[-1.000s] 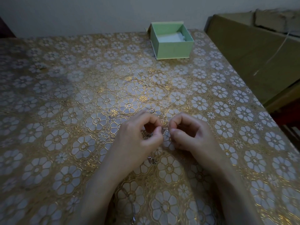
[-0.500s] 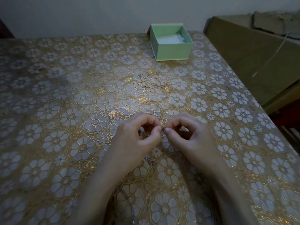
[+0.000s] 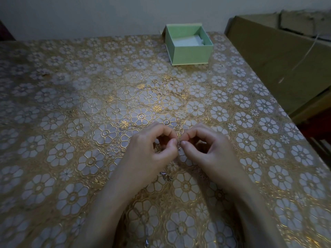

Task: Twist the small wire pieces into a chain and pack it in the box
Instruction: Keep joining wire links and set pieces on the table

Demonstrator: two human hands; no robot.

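Observation:
My left hand (image 3: 152, 153) and my right hand (image 3: 209, 151) meet fingertip to fingertip over the middle of the table. Between thumbs and forefingers both pinch a tiny silver wire piece (image 3: 179, 144), mostly hidden by the fingers. A short length of silver chain (image 3: 165, 176) lies on the cloth just below my left palm. More chain (image 3: 146, 230) trails toward the near edge between my forearms. An open pale green box (image 3: 189, 54) with a white pad inside stands at the far edge of the table.
The table (image 3: 71, 122) wears a gold and white flower-patterned cloth. A large brown cardboard box (image 3: 279, 59) stands close against the table's right side, with a thin cord hanging over it. A plain wall runs behind.
Both hands stay joined at the fingertips over the same spot. The right fingers have shifted slightly on the wire piece.

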